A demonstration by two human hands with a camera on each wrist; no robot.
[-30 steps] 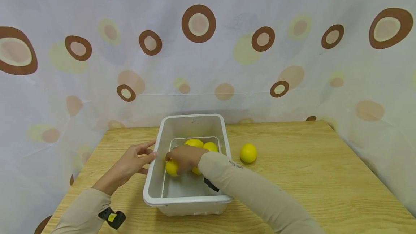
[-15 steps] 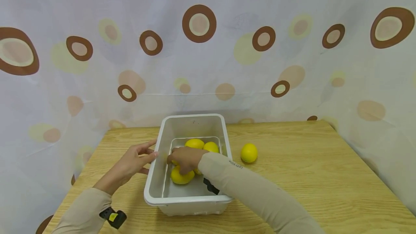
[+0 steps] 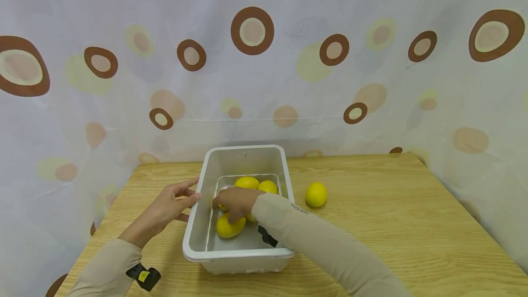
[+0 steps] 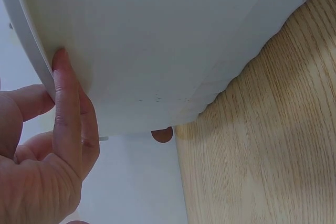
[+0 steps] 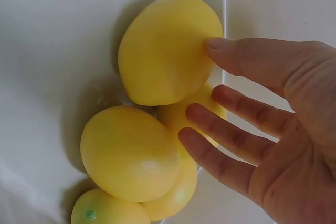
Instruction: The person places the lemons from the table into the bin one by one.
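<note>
A white plastic bin (image 3: 239, 254) stands on the table with several yellow lemons inside. My left hand (image 3: 171, 203) pinches the bin's left rim, thumb on the edge and fingers against the outer wall. Inside the bin, my right hand (image 3: 237, 200) hovers over the lemons with its fingers spread. In the right wrist view its thumb touches one lemon (image 5: 168, 51), while the other fingers are near a second lemon (image 5: 128, 153) and others. Toward the bin's back lie two more lemons, one lemon (image 3: 247, 181) left of the other lemon (image 3: 268, 186). The right hand partly hides the pile.
One lemon (image 3: 316, 195) lies on the wooden table (image 3: 392, 223) to the right of the bin. A patterned curtain (image 3: 264, 81) hangs behind the table's back edge. Black wrist cameras sit on both sleeves.
My right hand has let go of a lemon, which now rests nearer the bin's front. That hand has shifted only slightly. My left hand stays at the rim.
</note>
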